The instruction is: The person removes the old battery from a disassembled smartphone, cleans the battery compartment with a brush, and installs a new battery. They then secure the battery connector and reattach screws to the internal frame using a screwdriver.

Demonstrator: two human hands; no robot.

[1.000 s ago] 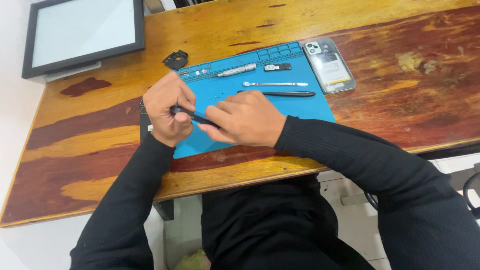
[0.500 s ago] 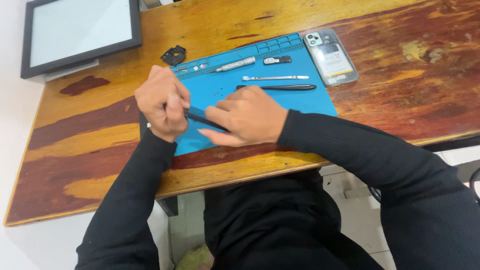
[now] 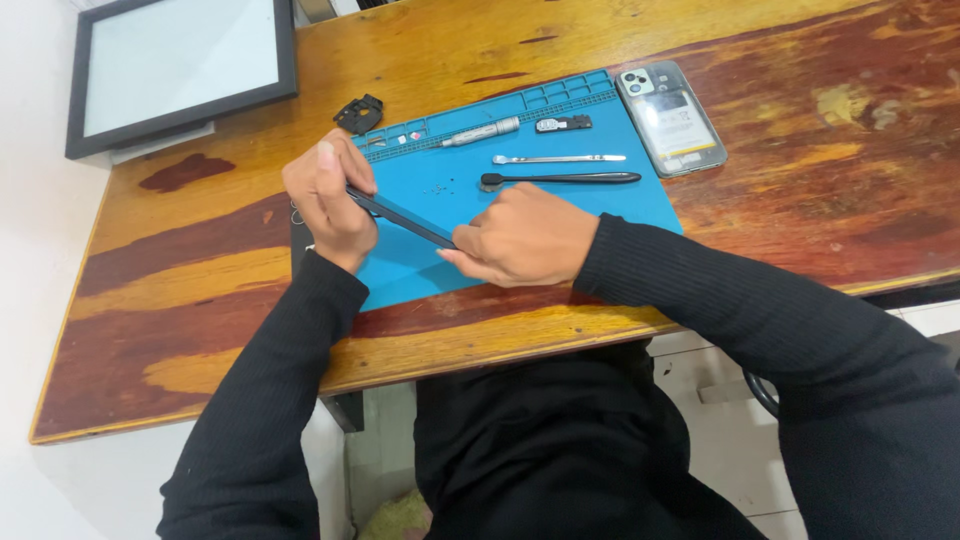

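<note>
Thin dark phone panel (image 3: 400, 217): now raised edge-on above the blue mat (image 3: 560, 215), left hand (image 3: 328, 198) and right hand (image 3: 525, 235) each in closed grip on one end; prying apparently under way.

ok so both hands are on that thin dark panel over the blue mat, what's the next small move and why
Probably lower the thin dark panel flat onto the blue mat, keeping both grips. The left hand pinches its upper end and the right hand its lower end, so it hangs tilted on edge above the mat. The bare patch under it looks free; the tools lie further back.
</note>
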